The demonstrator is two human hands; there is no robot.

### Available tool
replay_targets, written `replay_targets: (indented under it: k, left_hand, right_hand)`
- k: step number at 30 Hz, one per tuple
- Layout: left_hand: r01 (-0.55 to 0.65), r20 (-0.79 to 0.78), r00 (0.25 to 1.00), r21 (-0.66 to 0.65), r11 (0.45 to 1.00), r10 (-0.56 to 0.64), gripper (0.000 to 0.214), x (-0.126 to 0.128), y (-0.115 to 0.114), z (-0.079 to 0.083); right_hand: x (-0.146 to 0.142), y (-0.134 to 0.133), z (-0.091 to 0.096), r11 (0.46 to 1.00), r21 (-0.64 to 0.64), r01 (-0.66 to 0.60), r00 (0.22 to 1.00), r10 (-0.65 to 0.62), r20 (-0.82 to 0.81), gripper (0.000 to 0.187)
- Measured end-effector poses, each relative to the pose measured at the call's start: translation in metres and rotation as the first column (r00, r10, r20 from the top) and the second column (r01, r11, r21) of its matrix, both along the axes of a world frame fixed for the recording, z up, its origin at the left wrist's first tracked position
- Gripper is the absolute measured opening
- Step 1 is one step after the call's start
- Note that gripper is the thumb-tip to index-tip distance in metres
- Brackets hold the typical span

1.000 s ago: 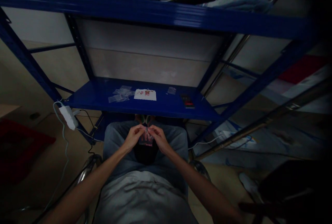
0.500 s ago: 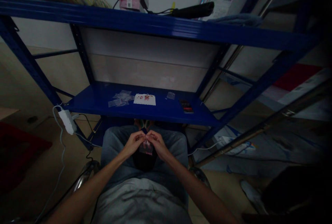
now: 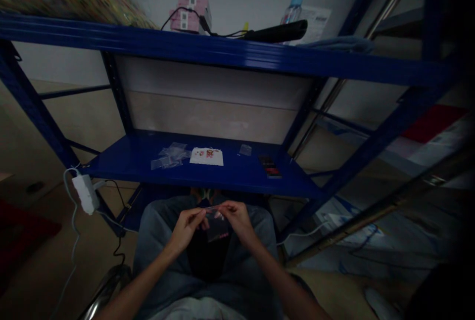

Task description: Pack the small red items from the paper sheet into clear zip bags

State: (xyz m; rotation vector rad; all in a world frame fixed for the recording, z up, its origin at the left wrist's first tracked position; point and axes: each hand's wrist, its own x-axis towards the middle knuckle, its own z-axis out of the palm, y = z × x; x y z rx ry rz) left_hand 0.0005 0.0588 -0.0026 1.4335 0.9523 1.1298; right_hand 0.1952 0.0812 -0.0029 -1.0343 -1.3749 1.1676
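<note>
Over my lap, a small clear plastic bag (image 3: 215, 228) hangs between my two hands, with small pinkish bits near its lower edge. My left hand (image 3: 190, 226) pinches its upper left corner. The upper right corner is in the closed fingers of my right hand (image 3: 236, 217). On the blue shelf (image 3: 237, 174) ahead lies a white sheet (image 3: 207, 158) with small red and brown pieces or prints on it. Several flat clear bags (image 3: 171, 156) overlap to its left. Another clear bag (image 3: 245, 150) lies to its right, near a dark strip with red (image 3: 269, 166).
The upper shelf's blue beam (image 3: 222, 48) runs across in front of me, with pink boxes (image 3: 191, 13), a black long-shaped object (image 3: 278, 31) and a spray bottle (image 3: 295, 3) on it. A white power strip (image 3: 85, 194) hangs at the left post, its cables trailing down.
My hands have moved apart, from close together at the bag's top to its two upper corners. The bag now hangs spread out flatter. The view has tilted slightly upward.
</note>
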Motion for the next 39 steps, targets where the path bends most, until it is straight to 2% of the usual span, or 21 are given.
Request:
replay_targets:
  k: [3,5,8,10,11,13,15,17,19,22,26,28,31,35,39]
  left_hand:
    - [-0.046,-0.075,0.996,-0.005,0.999,0.046,0.039,-0.007,0.005,0.003]
    - [-0.073,-0.129,0.989,0.001,0.997,0.073,0.037,-0.012,0.009,0.003]
    - [-0.085,-0.252,0.963,0.047,0.995,0.094,0.027,-0.017,0.011,0.003]
    - [-0.071,-0.353,0.93,0.1,0.992,0.102,0.021,-0.017,0.012,0.001]
    - [-0.06,-0.401,0.91,0.129,0.99,0.108,0.019,-0.017,0.012,-0.001]
    - [-0.045,-0.482,0.866,0.19,0.981,0.133,0.017,-0.016,0.012,-0.007]
    - [-0.029,-0.536,0.828,0.253,0.967,0.165,0.02,-0.015,0.012,-0.015]
    - [0.003,-0.568,0.8,0.329,0.944,0.195,0.023,-0.015,0.012,-0.02]
    - [0.042,-0.604,0.764,0.395,0.918,0.225,0.023,-0.015,0.013,-0.023]
    - [0.097,-0.681,0.684,0.44,0.893,0.261,0.021,-0.016,0.014,-0.022]
    - [0.115,-0.722,0.62,0.471,0.875,0.307,0.022,-0.019,0.019,-0.018]
    - [0.108,-0.724,0.61,0.478,0.872,0.322,0.021,-0.021,0.022,-0.018]
    - [0.105,-0.729,0.597,0.485,0.868,0.335,0.02,-0.023,0.026,-0.018]
    - [0.096,-0.743,0.582,0.467,0.879,0.331,0.02,-0.025,0.029,-0.018]
    - [0.059,-0.756,0.571,0.426,0.903,0.319,0.019,-0.026,0.028,-0.017]
  right_hand:
    - [0.024,0.035,0.009,0.97,0.058,0.234,0.972,-0.235,-0.003,0.03]
    - [0.043,0.069,0.014,0.936,0.098,0.338,0.94,-0.34,0.004,0.032]
    - [0.07,0.124,0.016,0.905,0.177,0.386,0.909,-0.406,0.096,0.034]
    - [0.084,0.156,0.014,0.888,0.224,0.401,0.849,-0.452,0.274,0.033]
    - [0.088,0.168,0.013,0.873,0.264,0.411,0.781,-0.486,0.392,0.031]
    - [0.089,0.184,0.011,0.825,0.395,0.404,0.57,-0.565,0.597,0.031]
    - [0.078,0.19,0.013,0.759,0.548,0.351,0.366,-0.65,0.666,0.037]
    - [0.056,0.19,0.019,0.713,0.649,0.263,0.285,-0.701,0.654,0.041]
    - [0.029,0.189,0.026,0.706,0.688,0.169,0.281,-0.703,0.653,0.04]
    - [-0.013,0.193,0.036,0.73,0.682,0.051,0.297,-0.663,0.688,0.036]
    - [-0.06,0.213,0.041,0.767,0.624,-0.152,0.388,-0.534,0.751,0.032]
    - [-0.081,0.225,0.037,0.755,0.58,-0.306,0.434,-0.432,0.791,0.029]
    - [-0.106,0.24,0.029,0.71,0.51,-0.486,0.448,-0.299,0.843,0.028]
    - [-0.119,0.247,0.023,0.71,0.47,-0.524,0.46,-0.229,0.858,0.041]
    - [-0.113,0.235,0.027,0.717,0.501,-0.484,0.505,-0.237,0.83,0.049]
